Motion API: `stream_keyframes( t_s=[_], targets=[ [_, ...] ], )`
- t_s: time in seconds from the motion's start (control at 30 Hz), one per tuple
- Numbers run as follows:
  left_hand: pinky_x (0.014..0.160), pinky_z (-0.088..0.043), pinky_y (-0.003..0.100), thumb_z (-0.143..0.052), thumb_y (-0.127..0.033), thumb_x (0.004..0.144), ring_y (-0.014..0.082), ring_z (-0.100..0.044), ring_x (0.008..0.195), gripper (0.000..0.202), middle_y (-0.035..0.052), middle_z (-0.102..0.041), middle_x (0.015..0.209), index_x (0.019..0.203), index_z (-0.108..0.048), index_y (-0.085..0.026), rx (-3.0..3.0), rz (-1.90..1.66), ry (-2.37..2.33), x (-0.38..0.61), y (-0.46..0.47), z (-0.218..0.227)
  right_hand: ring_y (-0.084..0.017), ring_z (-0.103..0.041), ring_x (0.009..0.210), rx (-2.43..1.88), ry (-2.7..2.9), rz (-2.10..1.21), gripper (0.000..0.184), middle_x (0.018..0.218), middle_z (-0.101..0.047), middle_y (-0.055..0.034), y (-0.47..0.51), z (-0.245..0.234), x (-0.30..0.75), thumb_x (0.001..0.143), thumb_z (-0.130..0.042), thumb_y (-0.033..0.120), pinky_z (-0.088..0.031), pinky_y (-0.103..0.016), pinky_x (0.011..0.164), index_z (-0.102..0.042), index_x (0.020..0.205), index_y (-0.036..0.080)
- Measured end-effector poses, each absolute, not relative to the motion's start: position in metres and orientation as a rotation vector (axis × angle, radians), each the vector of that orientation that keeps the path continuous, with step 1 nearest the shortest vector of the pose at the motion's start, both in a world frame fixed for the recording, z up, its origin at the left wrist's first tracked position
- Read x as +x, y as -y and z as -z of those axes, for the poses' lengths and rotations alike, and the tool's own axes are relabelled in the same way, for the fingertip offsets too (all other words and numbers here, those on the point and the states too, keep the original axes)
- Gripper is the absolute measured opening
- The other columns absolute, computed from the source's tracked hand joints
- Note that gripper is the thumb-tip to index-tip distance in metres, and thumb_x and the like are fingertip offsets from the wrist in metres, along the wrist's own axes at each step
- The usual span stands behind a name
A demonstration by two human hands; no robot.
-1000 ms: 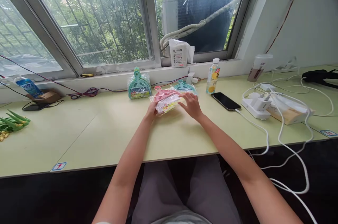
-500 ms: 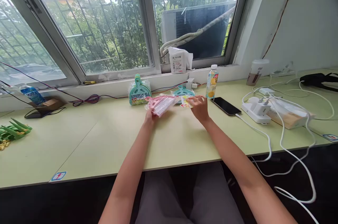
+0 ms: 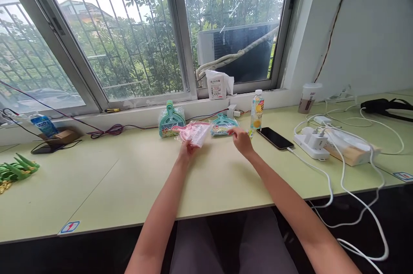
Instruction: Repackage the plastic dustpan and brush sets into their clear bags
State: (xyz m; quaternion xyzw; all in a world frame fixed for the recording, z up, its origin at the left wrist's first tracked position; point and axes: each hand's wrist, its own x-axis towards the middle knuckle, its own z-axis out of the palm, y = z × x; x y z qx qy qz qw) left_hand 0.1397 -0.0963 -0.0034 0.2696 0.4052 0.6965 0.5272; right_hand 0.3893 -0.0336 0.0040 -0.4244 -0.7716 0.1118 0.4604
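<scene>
Head view — clear-wrapped pink plastic dustpan-and-brush set (image 3: 196, 132) gripped in the left hand (image 3: 186, 152) toward the pale-green table (image 3: 129, 188)'s back edge, right hand (image 3: 243, 141) half-curled, can't tell if holding anything — probably light, stiff, slippery, so grab the handle (image 3: 179, 128).

A pale yellow-green desk (image 3: 138, 192) is being crossed by a seam toward its left and marked along its front edge by a sticker (image 3: 70, 227). Its left part is being occupied by a green leafy object (image 3: 19, 168) and a brown box (image 3: 66, 135), its back by two turquoise packs (image 3: 171, 121) and a bottle (image 3: 257, 110). Farther right, space is being taken up by a phone (image 3: 275, 138), a white power strip (image 3: 311, 143), a soft packet (image 3: 350, 151) and a lidded cup (image 3: 309, 98).
</scene>
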Motion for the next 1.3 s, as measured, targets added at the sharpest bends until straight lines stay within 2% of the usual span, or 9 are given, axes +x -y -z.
stream_keyframes(
  t_s=[0.13,0.23,0.33,0.47,0.57,0.7,0.9,1.13,1.3],
  targets=[
    [0.059,-0.057,0.024,-0.058,-0.018,0.080,0.0156,-0.066,0.076,0.057,0.0108,-0.068,0.104,0.135,-0.045,-0.014,0.837,-1.513,-0.889,0.163,0.101,0.006,-0.017,-0.064,0.073,-0.906,1.781,-0.917,0.023,0.082,-0.071,-0.0044,0.047,0.006,0.354,0.084,-0.042,0.024,-0.049,-0.027,0.064,-0.064,0.091,0.020],
    [0.064,-0.058,0.026,-0.066,-0.022,0.076,0.0185,-0.066,0.088,0.071,0.0109,-0.062,0.123,0.142,-0.037,-0.023,0.974,-1.447,-0.841,0.173,0.103,0.008,-0.016,-0.062,0.064,-1.017,1.660,-1.045,0.026,0.074,-0.069,-0.0040,0.041,0.016,0.352,0.086,-0.044,0.039,-0.047,-0.026,0.058,-0.059,0.086,0.019],
    [0.067,-0.058,0.027,-0.069,-0.024,0.074,0.0190,-0.065,0.093,0.077,0.0101,-0.055,0.134,0.143,-0.034,-0.028,0.994,-1.468,-0.856,0.174,0.103,0.009,-0.019,-0.061,0.070,-1.077,1.639,-0.727,0.031,0.075,-0.066,-0.0050,0.034,0.014,0.366,0.086,-0.048,0.047,-0.048,-0.032,0.068,-0.060,0.089,0.019],
    [0.069,-0.058,0.029,-0.073,-0.026,0.071,0.0190,-0.065,0.095,0.080,0.0087,-0.053,0.136,0.141,-0.033,-0.032,0.973,-1.508,-0.897,0.173,0.102,0.011,-0.026,-0.056,0.107,-0.733,1.848,-0.142,0.026,0.111,-0.062,-0.0123,0.044,0.000,0.375,0.090,-0.047,0.032,-0.043,-0.042,0.094,-0.060,0.108,0.020],
    [0.070,-0.058,0.030,-0.074,-0.027,0.071,0.0185,-0.066,0.092,0.077,0.0092,-0.056,0.132,0.138,-0.036,-0.030,0.965,-1.496,-0.902,0.174,0.102,0.011,-0.025,-0.057,0.105,-0.590,2.102,-0.065,0.022,0.105,-0.064,-0.0122,0.054,-0.002,0.368,0.093,-0.042,0.028,-0.043,-0.041,0.093,-0.063,0.096,0.020],
    [0.070,-0.058,0.030,-0.072,-0.026,0.073,0.0178,-0.066,0.091,0.071,0.0086,-0.056,0.131,0.137,-0.039,-0.029,0.948,-1.528,-0.879,0.174,0.103,0.010,-0.020,-0.061,0.070,-0.780,2.137,-0.484,0.039,0.071,-0.065,-0.0073,0.048,0.013,0.358,0.095,-0.036,0.039,-0.047,-0.035,0.071,-0.058,0.070,0.020],
    [0.071,-0.058,0.030,-0.067,-0.028,0.079,0.0183,-0.065,0.094,0.069,0.0105,-0.055,0.134,0.140,-0.038,-0.026,1.002,-1.439,-0.814,0.168,0.103,0.009,-0.015,-0.062,0.061,-0.785,1.634,-1.265,0.046,0.070,-0.068,-0.0059,0.025,0.028,0.359,0.081,-0.055,0.062,-0.050,-0.028,0.064,-0.064,0.078,0.017],
    [0.084,-0.055,0.037,-0.072,-0.035,0.076,0.0220,-0.063,0.103,0.073,0.0093,-0.057,0.133,0.141,-0.039,-0.032,1.153,-1.272,-0.949,0.159,0.104,0.006,-0.013,-0.067,0.071,-0.696,1.189,-1.588,0.026,0.079,-0.069,-0.0017,0.023,0.030,0.361,0.070,-0.078,0.028,-0.056,-0.029,0.080,-0.059,0.085,0.020],
    [0.087,-0.052,0.038,-0.049,-0.061,0.085,0.0258,-0.063,0.104,0.055,0.0152,-0.067,0.113,0.114,-0.064,-0.017,1.077,-1.291,-1.200,0.144,0.096,0.006,-0.014,-0.069,0.071,-0.668,1.173,-1.617,0.023,0.081,-0.070,-0.0011,0.025,0.025,0.364,0.075,-0.073,0.021,-0.059,-0.033,0.079,-0.057,0.090,0.021]
  ],
)
